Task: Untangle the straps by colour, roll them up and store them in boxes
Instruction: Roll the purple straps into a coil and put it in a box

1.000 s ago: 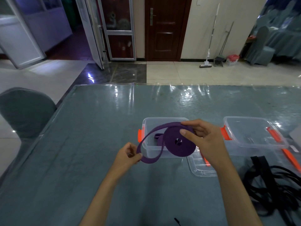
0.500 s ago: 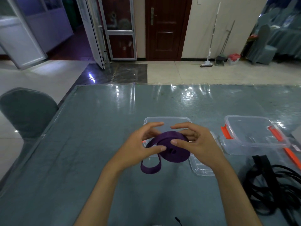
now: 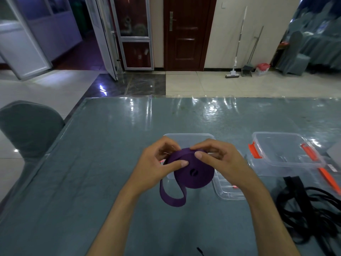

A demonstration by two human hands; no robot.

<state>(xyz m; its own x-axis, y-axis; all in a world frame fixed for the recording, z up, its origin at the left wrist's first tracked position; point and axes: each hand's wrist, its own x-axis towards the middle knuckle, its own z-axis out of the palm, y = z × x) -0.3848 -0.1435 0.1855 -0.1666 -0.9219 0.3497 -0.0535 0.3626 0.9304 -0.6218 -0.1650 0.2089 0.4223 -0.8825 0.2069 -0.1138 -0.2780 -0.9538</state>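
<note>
On the desk (image 3: 92, 163) lie a black strap tangle (image 3: 310, 209) and clear boxes (image 3: 280, 154). Above them, left hand (image 3: 156, 163) and right hand (image 3: 221, 159) pinch the purple strap roll (image 3: 195, 174); the box behind seems open.

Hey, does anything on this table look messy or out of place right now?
Yes. The black straps lie in a loose tangled heap at the right edge of the table, unsorted. A short tail of the purple strap hangs unrolled below the roll that the left hand and right hand hold.
</note>
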